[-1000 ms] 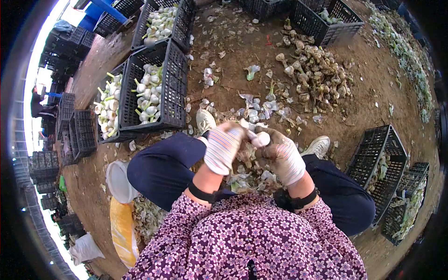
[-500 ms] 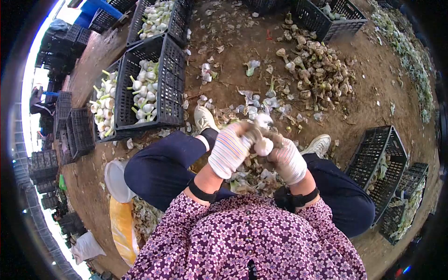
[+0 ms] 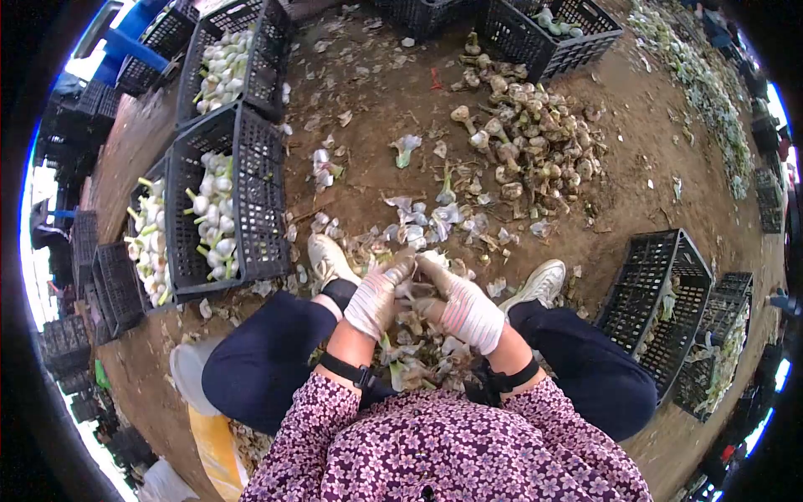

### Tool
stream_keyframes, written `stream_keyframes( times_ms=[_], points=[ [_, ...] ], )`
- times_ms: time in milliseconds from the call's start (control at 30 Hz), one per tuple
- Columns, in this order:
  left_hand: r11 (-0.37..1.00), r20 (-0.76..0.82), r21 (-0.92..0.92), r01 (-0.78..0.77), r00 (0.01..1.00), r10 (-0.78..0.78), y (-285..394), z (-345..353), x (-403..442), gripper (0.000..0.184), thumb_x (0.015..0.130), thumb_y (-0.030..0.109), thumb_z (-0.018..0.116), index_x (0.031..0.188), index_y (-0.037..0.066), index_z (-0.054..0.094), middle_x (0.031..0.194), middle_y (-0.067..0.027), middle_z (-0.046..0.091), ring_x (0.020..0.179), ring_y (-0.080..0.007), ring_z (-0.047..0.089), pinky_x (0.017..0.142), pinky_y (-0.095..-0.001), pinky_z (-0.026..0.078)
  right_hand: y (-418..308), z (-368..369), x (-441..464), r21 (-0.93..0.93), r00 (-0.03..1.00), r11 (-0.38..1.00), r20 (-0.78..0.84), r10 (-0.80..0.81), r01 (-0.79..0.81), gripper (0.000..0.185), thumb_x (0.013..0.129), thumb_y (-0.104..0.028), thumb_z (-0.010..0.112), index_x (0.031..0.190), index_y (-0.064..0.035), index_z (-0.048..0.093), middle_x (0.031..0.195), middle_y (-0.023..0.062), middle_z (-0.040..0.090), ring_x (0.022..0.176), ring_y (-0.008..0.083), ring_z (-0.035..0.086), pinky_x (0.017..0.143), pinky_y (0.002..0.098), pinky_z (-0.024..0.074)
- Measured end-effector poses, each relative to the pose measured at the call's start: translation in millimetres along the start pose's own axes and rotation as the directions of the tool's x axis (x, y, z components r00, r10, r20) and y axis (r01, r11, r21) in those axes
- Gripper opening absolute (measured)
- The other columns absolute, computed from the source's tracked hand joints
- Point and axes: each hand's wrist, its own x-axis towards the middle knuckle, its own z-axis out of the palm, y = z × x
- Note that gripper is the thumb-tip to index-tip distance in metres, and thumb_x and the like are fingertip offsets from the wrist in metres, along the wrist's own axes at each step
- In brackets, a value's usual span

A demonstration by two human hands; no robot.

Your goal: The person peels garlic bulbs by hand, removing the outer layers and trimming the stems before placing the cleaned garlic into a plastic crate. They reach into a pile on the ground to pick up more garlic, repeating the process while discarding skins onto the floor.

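Note:
My left hand point(image 3: 373, 298) and my right hand point(image 3: 460, 303), both in dirty white striped gloves, meet between my feet with fingertips close together. Their fingers are curled round something pale, probably a garlic bulb, mostly hidden by the gloves. Peeled garlic skins point(image 3: 411, 368) lie on the ground just under them. Beyond, to the right, is a pile of brown unpeeled garlic bulbs point(image 3: 544, 138). Clean white garlic bulbs with green stems point(image 3: 216, 219) fill part of a black crate point(image 3: 261, 197) at the left.
Another black crate point(image 3: 272, 71) of garlic stands farther back. Tilted black crates point(image 3: 640, 289) are at the right, one more point(image 3: 548, 50) at the top. A white bucket point(image 3: 191, 368) and a yellow-white sack point(image 3: 216, 452) sit by my left knee. A person point(image 3: 52, 238) is at the far left.
The view has shifted, so crates and pile appear farther left. The white bulb seen between my hands earlier is now mostly covered, and my hands have come lower and closer together.

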Motion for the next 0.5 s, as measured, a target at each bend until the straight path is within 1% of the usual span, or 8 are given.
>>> stream_keyframes(
  times_ms=[67,100,200,233,300,333,400,500],
  points=[
    [0.993,-0.072,-0.092,0.079,0.994,-0.086,10.0,-5.0,13.7,0.032,0.091,0.036,0.069,0.113,0.013,0.066,0.095,-0.0036,0.069,0.084,-0.0212,0.066,0.070,-0.0378,0.056,4.9,-25.7,23.2,0.058,0.960,0.963,-0.085,0.266,-0.262,0.053,0.088,-0.015,0.072,0.136,-0.0025,0.054,0.120,0.0160,0.066,0.110,0.0213,0.063,0.096,0.0328,0.0490],
    [0.979,-0.102,-0.192,0.075,0.990,-0.096,13.1,-13.7,25.0,0.025,0.091,0.032,0.068,0.109,0.014,0.067,0.089,-0.0023,0.070,0.079,-0.0207,0.067,0.067,-0.0379,0.057,65.6,-35.1,38.4,0.112,0.955,0.992,-0.284,0.084,-0.054,0.051,0.088,-0.014,0.071,0.135,-0.0030,0.055,0.121,0.0167,0.066,0.107,0.0216,0.064,0.092,0.0326,0.0507],
    [0.906,-0.062,-0.415,-0.085,0.996,0.066,115.0,-13.6,24.8,0.034,0.079,0.042,0.080,0.089,0.015,0.061,0.077,0.0012,0.060,0.065,-0.0165,0.062,0.047,-0.0306,0.050,88.7,-104.4,78.1,-0.718,0.929,0.660,-0.361,-0.081,-0.222,0.040,0.086,-0.008,0.063,0.125,-0.0125,0.063,0.112,0.0232,0.064,0.103,0.0386,0.064,0.088,0.0435,0.0536],
    [0.727,0.128,-0.687,0.006,0.985,0.113,158.4,-56.7,40.1,0.041,0.076,0.037,0.083,0.099,0.012,0.060,0.085,-0.0011,0.062,0.074,-0.0193,0.063,0.058,-0.0328,0.056,85.1,-116.5,90.0,-0.830,0.938,0.455,-0.346,0.034,-0.323,0.041,0.084,-0.010,0.066,0.125,-0.0141,0.063,0.117,0.0211,0.062,0.107,0.0365,0.063,0.088,0.0420,0.0541],
    [0.702,0.185,-0.559,-0.441,0.759,0.624,250.3,-75.9,19.7,0.059,0.086,0.030,0.072,0.124,-0.007,0.045,0.116,-0.0194,0.060,0.115,-0.0326,0.058,0.106,-0.0484,0.048,102.7,-146.4,115.5,-0.918,0.953,0.278,-0.235,0.190,-0.282,0.063,0.075,0.001,0.066,0.133,-0.0229,0.059,0.134,0.0221,0.054,0.117,0.0385,0.057,0.096,0.0429,0.0514],
    [0.645,0.002,-0.586,-0.491,0.795,0.607,286.9,-71.7,4.8,0.070,0.089,0.029,0.069,0.135,-0.013,0.037,0.133,-0.0265,0.051,0.131,-0.0379,0.046,0.117,-0.0524,0.034,113.1,-157.0,126.2,-0.950,0.942,0.182,-0.197,0.272,-0.252,0.059,0.077,-0.002,0.066,0.132,-0.0234,0.060,0.134,0.0209,0.053,0.118,0.0376,0.057,0.094,0.0430,0.0520],
    [0.569,0.022,-0.240,-0.787,0.581,0.813,323.0,-91.9,-10.1,0.062,0.097,0.031,0.058,0.142,-0.005,0.038,0.145,-0.0260,0.044,0.134,-0.0393,0.044,0.114,-0.0525,0.038,137.6,-169.8,139.6,-0.986,0.935,0.007,-0.155,0.318,-0.166,0.043,0.084,-0.012,0.064,0.126,-0.0227,0.063,0.132,0.0169,0.054,0.118,0.0350,0.057,0.091,0.0428,0.0531],
    [0.643,-0.166,-0.229,-0.731,0.681,0.714,294.0,-90.9,-7.8,0.049,0.098,0.027,0.056,0.139,0.000,0.047,0.137,-0.0196,0.054,0.125,-0.0336,0.054,0.107,-0.0481,0.047,168.6,-187.8,164.8,-0.948,0.885,0.065,-0.265,0.383,-0.312,0.029,0.091,-0.020,0.058,0.117,-0.0159,0.069,0.132,0.0126,0.059,0.118,0.0315,0.059,0.090,0.0409,0.0536]
  ],
)
